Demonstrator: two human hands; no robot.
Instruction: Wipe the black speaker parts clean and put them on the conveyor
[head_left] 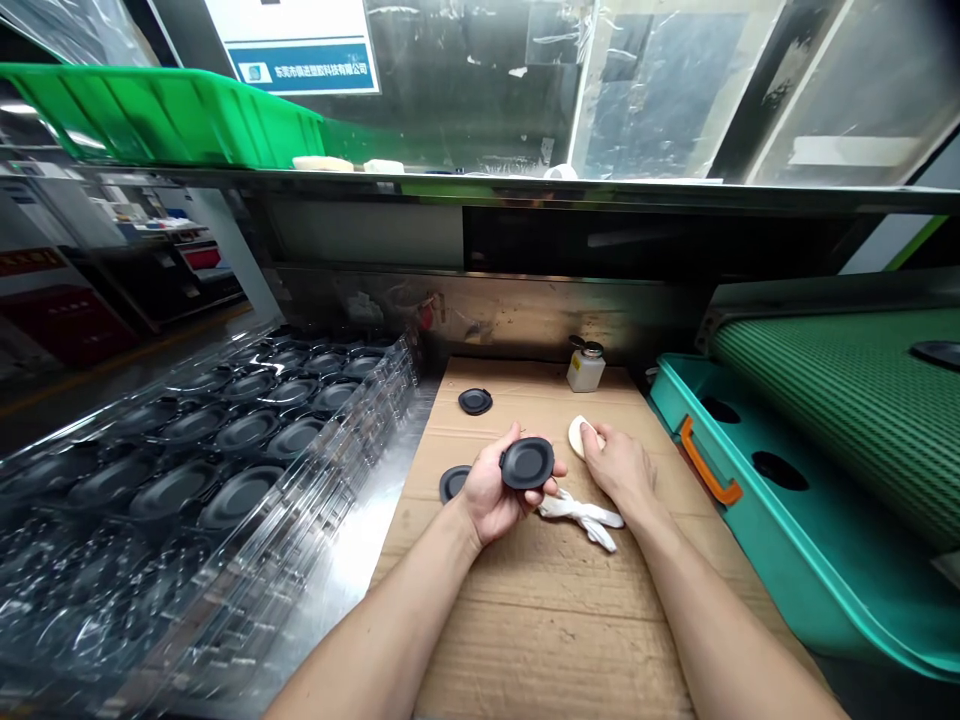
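My left hand [501,490] holds up a black oval plastic part [528,463] with a shallow dished face, its fingers curled around the edge. In my right hand [616,460] is a round white pad [579,436], pinched at its near edge and apart from the part. Between and below the hands lies a crumpled white glove [589,515] on the cardboard. A second black part [475,401] rests farther back. Another black part [453,484] is partly hidden behind my left wrist.
Clear trays [247,430] filled with black parts are stacked at left. A small white bottle [586,367] stands at the back of the cardboard sheet [540,640]. On the right, a teal bin [795,560] sits beside a green conveyor belt [847,370]. A green crate [172,115] is on the shelf above.
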